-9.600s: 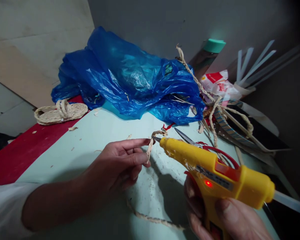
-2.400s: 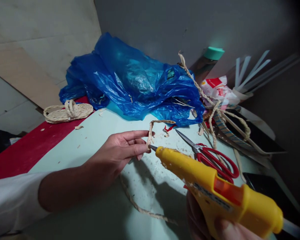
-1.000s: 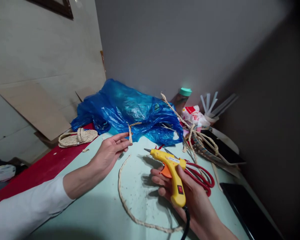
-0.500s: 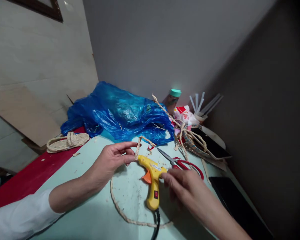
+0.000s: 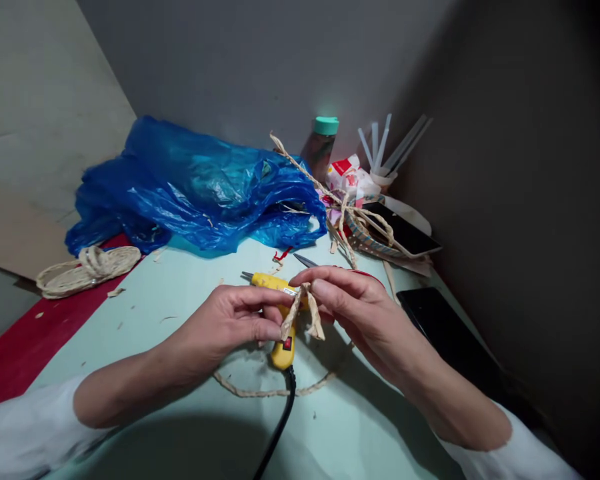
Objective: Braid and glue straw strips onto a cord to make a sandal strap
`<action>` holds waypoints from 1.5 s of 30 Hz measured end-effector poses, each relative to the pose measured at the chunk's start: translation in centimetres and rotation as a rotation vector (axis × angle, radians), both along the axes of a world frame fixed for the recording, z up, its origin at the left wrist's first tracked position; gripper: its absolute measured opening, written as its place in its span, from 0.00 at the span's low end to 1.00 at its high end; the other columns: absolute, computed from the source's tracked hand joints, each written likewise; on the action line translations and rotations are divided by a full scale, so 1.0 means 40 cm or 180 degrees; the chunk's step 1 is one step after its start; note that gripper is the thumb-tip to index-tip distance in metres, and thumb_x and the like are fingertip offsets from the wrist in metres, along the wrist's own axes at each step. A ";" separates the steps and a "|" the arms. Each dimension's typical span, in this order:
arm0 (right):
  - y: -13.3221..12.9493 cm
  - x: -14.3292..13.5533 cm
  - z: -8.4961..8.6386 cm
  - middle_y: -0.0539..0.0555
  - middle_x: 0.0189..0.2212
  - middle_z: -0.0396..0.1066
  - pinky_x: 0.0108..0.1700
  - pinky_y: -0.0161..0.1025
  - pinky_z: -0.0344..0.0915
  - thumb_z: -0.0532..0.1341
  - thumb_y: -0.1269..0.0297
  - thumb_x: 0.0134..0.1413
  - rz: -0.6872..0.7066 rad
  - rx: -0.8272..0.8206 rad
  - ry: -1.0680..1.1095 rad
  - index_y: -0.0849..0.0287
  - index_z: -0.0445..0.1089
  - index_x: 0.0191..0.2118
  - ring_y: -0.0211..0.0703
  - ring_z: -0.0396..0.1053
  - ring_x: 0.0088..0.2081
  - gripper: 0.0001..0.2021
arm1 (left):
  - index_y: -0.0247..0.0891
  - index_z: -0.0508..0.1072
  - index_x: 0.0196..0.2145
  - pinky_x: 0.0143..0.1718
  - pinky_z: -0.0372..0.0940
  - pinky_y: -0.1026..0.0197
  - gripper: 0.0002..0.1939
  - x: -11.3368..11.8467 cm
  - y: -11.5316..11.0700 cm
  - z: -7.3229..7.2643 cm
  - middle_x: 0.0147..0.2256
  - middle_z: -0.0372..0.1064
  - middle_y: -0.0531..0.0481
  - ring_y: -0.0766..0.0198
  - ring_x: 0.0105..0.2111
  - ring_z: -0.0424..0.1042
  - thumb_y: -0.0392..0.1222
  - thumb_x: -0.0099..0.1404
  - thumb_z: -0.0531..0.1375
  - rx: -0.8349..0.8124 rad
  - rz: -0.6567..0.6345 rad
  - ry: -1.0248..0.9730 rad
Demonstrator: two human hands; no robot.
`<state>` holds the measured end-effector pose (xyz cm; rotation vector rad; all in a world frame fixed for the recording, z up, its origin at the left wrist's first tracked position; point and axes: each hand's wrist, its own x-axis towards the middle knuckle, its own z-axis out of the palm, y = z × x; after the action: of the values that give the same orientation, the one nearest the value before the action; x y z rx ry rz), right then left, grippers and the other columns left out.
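Between my two hands is a short folded length of braided straw cord [image 5: 292, 317], bent over at the top with its frayed end hanging down. My left hand [image 5: 233, 325] pinches the cord's left leg between thumb and fingers. At the fold, my right hand [image 5: 363, 308] grips it with thumb and forefinger. Below and behind them a yellow glue gun [image 5: 282, 357] lies on the table, nozzle to the left, partly covered by my fingers. A longer cord [image 5: 260, 393] curves across the table beneath the gun's cable. Scissors [image 5: 305, 261] lie mostly hidden behind my right hand.
A blue plastic bag [image 5: 195, 187] fills the back of the table [image 5: 180, 413]. At left lies a woven straw sandal [image 5: 90, 270]. Towards the right stand a green-lidded jar [image 5: 323, 147], a cup of glue sticks [image 5: 383, 179], a basket [image 5: 367, 237] and a black phone [image 5: 445, 340].
My right hand has left the glue gun's side and come up to grip the cord. Both hands now meet over the gun. The view has tilted down and shifted right.
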<state>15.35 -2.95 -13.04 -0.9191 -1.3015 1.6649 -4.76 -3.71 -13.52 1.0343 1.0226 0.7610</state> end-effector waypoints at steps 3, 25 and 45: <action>0.002 -0.005 -0.013 0.52 0.39 0.75 0.42 0.36 0.63 0.64 0.58 0.58 -0.0133 0.0183 -0.0101 0.55 0.77 0.40 0.40 0.70 0.40 0.09 | 0.41 0.82 0.38 0.34 0.64 0.66 0.14 -0.004 -0.001 -0.008 0.27 0.73 0.53 0.69 0.29 0.71 0.35 0.51 0.70 -0.0080 -0.0030 -0.0091; -0.007 -0.031 -0.021 0.50 0.31 0.74 0.31 0.32 0.67 0.67 0.64 0.52 -0.0645 0.0583 -0.0826 0.57 0.77 0.33 0.36 0.68 0.30 0.03 | 0.39 0.83 0.38 0.31 0.66 0.63 0.13 -0.008 -0.019 -0.015 0.28 0.75 0.51 0.66 0.27 0.70 0.34 0.52 0.67 0.0082 0.0180 0.0204; -0.049 -0.061 -0.030 0.49 0.32 0.73 0.33 0.32 0.69 0.66 0.69 0.53 -0.1049 0.1074 -0.0726 0.55 0.75 0.33 0.36 0.69 0.31 0.02 | 0.41 0.76 0.35 0.34 0.63 0.58 0.11 0.001 -0.047 -0.042 0.27 0.74 0.51 0.64 0.27 0.66 0.27 0.62 0.58 0.3667 0.0369 0.1890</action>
<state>12.89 -4.92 -14.26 -1.0690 -1.4372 1.0730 -4.73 -5.59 -15.20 2.3015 1.1317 1.2165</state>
